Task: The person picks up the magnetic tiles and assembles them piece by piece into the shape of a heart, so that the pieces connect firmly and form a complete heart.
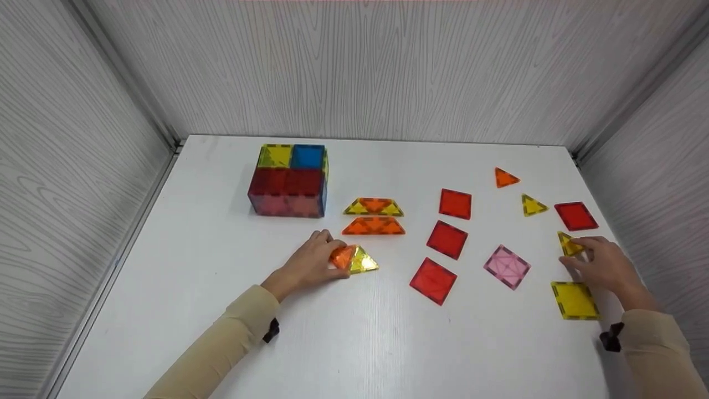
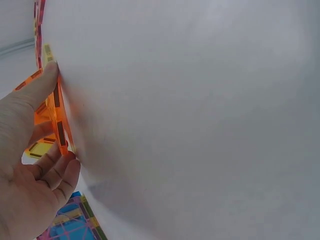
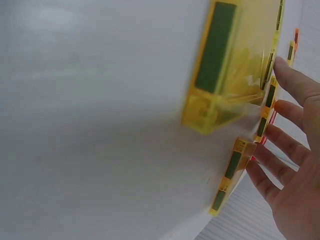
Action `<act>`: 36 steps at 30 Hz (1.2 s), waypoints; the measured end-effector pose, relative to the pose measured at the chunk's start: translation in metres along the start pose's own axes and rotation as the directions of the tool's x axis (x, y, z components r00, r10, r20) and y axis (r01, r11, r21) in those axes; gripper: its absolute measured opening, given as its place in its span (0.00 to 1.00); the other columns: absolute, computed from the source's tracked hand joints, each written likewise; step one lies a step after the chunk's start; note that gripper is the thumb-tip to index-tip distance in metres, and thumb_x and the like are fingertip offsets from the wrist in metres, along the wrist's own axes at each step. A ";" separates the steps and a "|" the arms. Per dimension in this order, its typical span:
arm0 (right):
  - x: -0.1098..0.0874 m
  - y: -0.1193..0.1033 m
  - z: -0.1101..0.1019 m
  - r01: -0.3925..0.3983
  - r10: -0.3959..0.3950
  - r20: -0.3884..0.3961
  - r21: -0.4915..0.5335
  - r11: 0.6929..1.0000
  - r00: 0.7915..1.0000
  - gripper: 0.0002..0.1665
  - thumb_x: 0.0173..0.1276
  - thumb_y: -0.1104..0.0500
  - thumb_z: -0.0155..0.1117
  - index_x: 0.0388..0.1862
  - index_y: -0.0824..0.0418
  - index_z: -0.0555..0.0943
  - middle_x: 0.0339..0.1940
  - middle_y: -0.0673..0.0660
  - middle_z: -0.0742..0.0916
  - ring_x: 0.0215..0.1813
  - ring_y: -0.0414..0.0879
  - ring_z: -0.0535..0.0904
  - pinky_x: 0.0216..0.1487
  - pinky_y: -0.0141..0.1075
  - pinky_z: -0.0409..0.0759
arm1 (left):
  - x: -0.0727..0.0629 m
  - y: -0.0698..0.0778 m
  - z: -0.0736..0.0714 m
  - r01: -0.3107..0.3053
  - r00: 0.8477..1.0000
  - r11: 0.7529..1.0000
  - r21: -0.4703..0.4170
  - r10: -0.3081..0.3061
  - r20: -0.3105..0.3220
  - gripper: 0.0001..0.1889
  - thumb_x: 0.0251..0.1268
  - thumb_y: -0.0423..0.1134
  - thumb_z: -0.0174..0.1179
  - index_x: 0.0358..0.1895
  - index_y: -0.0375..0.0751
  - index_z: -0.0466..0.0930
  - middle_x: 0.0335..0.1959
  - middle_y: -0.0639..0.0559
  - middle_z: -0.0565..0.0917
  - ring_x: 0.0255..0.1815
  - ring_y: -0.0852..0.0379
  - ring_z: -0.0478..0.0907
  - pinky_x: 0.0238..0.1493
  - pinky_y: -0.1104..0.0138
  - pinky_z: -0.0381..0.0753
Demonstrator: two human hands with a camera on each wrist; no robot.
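My left hand point(image 1: 310, 261) grips an orange triangle tile point(image 1: 342, 256), its thumb on the near side and fingers on the far side. A yellow triangle tile point(image 1: 363, 260) lies edge to edge against it on the right. On the far right, my right hand point(image 1: 606, 265) has thumb and fingertips about another yellow triangle tile point(image 1: 566, 244) lying on the table, and appears to pinch it. Just nearer than that hand is a yellow square tile point(image 1: 576, 301); a red square tile point(image 1: 576, 216) is just beyond it.
A box of coloured tiles point(image 1: 288, 191) stands at the back left. Two trapezoid rows, one orange and yellow point(image 1: 374, 206), one orange point(image 1: 374, 226), lie beyond my left hand. Red squares point(image 1: 447, 239), a pink square point(image 1: 507, 267), and loose orange point(image 1: 505, 178) and yellow point(image 1: 533, 205) triangles lie rightward.
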State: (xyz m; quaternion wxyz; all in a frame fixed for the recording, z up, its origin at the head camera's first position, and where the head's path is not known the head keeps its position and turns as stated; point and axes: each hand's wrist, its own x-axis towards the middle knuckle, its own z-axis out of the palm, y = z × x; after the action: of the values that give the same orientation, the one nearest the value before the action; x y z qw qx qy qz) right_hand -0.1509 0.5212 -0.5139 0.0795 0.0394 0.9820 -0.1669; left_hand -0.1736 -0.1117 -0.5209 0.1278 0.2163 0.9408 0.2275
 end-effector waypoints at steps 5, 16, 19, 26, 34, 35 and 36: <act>0.004 -0.010 -0.002 -0.002 0.002 -0.012 -0.028 1.000 1.000 0.43 0.75 0.40 0.67 0.73 0.71 0.73 0.66 0.80 0.74 0.56 0.70 0.72 0.56 0.65 0.79 | 0.000 0.001 -0.001 -0.008 1.000 1.000 0.019 0.008 0.000 0.34 0.62 0.57 0.75 0.68 0.45 0.81 0.54 0.44 0.76 0.58 0.49 0.69 0.65 0.56 0.79; -0.002 -0.099 0.014 0.193 -0.191 -0.063 0.033 0.981 0.980 0.38 0.70 0.44 0.74 0.70 0.64 0.79 0.67 0.72 0.78 0.67 0.70 0.72 0.65 0.70 0.76 | 0.001 0.005 -0.003 -0.024 0.999 0.999 0.032 0.023 0.024 0.34 0.63 0.56 0.75 0.69 0.46 0.80 0.57 0.44 0.77 0.59 0.49 0.70 0.66 0.56 0.79; -0.005 -0.129 0.021 0.286 -0.282 -0.093 0.032 0.958 0.955 0.33 0.68 0.48 0.77 0.66 0.62 0.83 0.63 0.68 0.82 0.64 0.66 0.76 0.63 0.66 0.80 | 0.002 0.006 -0.002 -0.024 0.999 0.999 0.037 0.022 0.038 0.34 0.64 0.57 0.74 0.70 0.46 0.80 0.58 0.44 0.77 0.60 0.49 0.70 0.67 0.55 0.79; -0.010 -0.201 0.042 0.433 -0.432 -0.086 -0.013 0.901 0.898 0.31 0.64 0.47 0.80 0.65 0.55 0.86 0.60 0.61 0.85 0.62 0.57 0.80 0.55 0.53 0.88 | 0.003 0.011 -0.002 -0.024 0.998 0.999 0.026 0.022 0.062 0.34 0.65 0.57 0.74 0.71 0.48 0.79 0.59 0.44 0.76 0.62 0.49 0.70 0.70 0.54 0.78; -0.007 -0.270 0.070 0.605 -0.607 -0.006 -0.084 0.792 0.794 0.30 0.65 0.43 0.78 0.62 0.54 0.88 0.57 0.58 0.87 0.58 0.53 0.82 0.53 0.47 0.90 | 0.006 0.014 0.000 -0.064 0.997 0.998 0.008 0.064 0.053 0.34 0.64 0.56 0.74 0.70 0.46 0.80 0.59 0.43 0.76 0.63 0.45 0.71 0.69 0.52 0.77; -0.006 -0.276 0.074 0.621 -0.624 0.001 -0.092 0.778 0.782 0.29 0.65 0.43 0.78 0.61 0.55 0.88 0.56 0.58 0.87 0.58 0.52 0.82 0.53 0.47 0.89 | 0.006 0.015 0.000 -0.067 0.996 0.998 0.009 0.066 0.053 0.34 0.64 0.55 0.74 0.70 0.46 0.79 0.60 0.42 0.76 0.64 0.45 0.71 0.70 0.51 0.76; -0.005 -0.281 0.078 0.633 -0.636 0.006 -0.099 0.768 0.772 0.29 0.65 0.42 0.78 0.60 0.55 0.88 0.56 0.57 0.87 0.57 0.52 0.82 0.53 0.47 0.89 | 0.006 0.015 0.001 -0.066 0.996 0.998 0.012 0.065 0.056 0.34 0.65 0.56 0.74 0.71 0.47 0.79 0.61 0.42 0.76 0.66 0.44 0.71 0.72 0.50 0.76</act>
State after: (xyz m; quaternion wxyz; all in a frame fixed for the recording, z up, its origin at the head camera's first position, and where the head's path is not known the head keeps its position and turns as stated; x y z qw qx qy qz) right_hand -0.1640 0.2303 -0.4954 0.0067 -0.2957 0.9454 -0.1364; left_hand -0.1738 -0.0964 -0.5152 0.1449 0.2541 0.9308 0.2191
